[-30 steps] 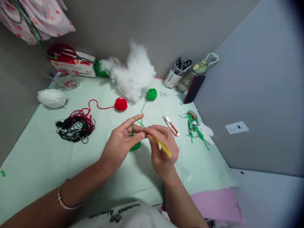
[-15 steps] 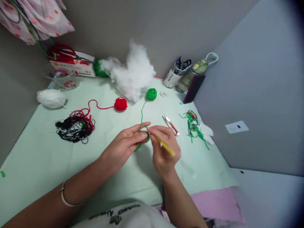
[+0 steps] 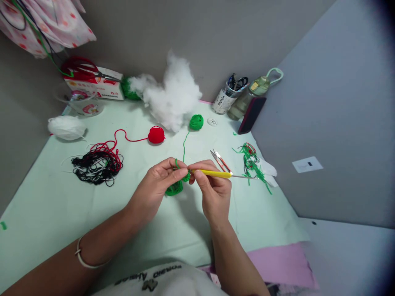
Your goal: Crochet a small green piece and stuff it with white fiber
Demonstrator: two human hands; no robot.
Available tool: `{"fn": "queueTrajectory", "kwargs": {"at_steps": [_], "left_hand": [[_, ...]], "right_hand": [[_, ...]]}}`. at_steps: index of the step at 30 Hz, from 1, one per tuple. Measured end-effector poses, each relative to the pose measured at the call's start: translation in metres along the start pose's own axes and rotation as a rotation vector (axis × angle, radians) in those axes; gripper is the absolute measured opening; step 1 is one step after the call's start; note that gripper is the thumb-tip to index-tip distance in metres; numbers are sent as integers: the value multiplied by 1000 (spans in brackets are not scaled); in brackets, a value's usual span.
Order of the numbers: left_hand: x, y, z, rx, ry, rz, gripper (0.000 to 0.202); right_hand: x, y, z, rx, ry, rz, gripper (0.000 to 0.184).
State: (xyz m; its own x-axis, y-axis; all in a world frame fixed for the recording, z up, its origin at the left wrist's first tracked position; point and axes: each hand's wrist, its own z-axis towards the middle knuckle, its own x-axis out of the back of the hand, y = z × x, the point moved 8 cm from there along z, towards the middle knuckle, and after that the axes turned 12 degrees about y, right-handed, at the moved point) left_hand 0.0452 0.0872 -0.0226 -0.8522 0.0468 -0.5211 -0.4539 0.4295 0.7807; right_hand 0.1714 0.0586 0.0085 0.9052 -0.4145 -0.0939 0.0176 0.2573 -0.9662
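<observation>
The yellow-handled hook (image 3: 212, 174) has swung round since half a second ago: it now lies almost level across the right hand (image 3: 216, 197), its metal far end reaching toward the green scraps (image 3: 253, 166), where earlier it slanted back toward the wearer. The right hand's fingers are closed on the handle near its left end. The left hand (image 3: 146, 187) has its fingers pinched on the green yarn piece (image 3: 174, 188), which hangs just below them, above the desk (image 3: 138, 238). The two hands' fingertips nearly meet, so the hook's near end seems to be working at the piece's edge, though the fingers hide that spot and I can't be sure a loop is caught.

A green strand (image 3: 184, 146) runs from the green ball (image 3: 196, 122) to the left hand, so the piece appears to be still fed from it. The ball and the small snips (image 3: 220, 160) beside the right hand have stayed put.
</observation>
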Motion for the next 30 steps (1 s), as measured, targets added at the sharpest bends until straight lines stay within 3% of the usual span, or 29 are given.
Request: {"fn": "queueTrajectory", "kwargs": {"at_steps": [5, 10, 13, 17, 21, 27, 30], "left_hand": [[11, -1, 3, 24, 111, -43, 13], [9, -13, 6, 92, 26, -124, 15], [16, -16, 10, 126, 24, -183, 18], [23, -14, 12, 158, 16, -241, 20], [21, -14, 9, 203, -14, -243, 18], [20, -13, 10, 149, -2, -163, 18], [18, -12, 9, 120, -28, -127, 21]], "right_hand": [[-9, 13, -1, -113, -112, -38, 28], [-17, 10, -3, 69, -172, -195, 6], [-15, 6, -3, 107, -163, -244, 16], [-13, 9, -1, 3, -178, -196, 25], [-10, 22, 0, -156, -153, -112, 20], [-9, 37, 1, -278, -57, 83, 21], [-15, 42, -2, -405, -26, 224, 22]]}}
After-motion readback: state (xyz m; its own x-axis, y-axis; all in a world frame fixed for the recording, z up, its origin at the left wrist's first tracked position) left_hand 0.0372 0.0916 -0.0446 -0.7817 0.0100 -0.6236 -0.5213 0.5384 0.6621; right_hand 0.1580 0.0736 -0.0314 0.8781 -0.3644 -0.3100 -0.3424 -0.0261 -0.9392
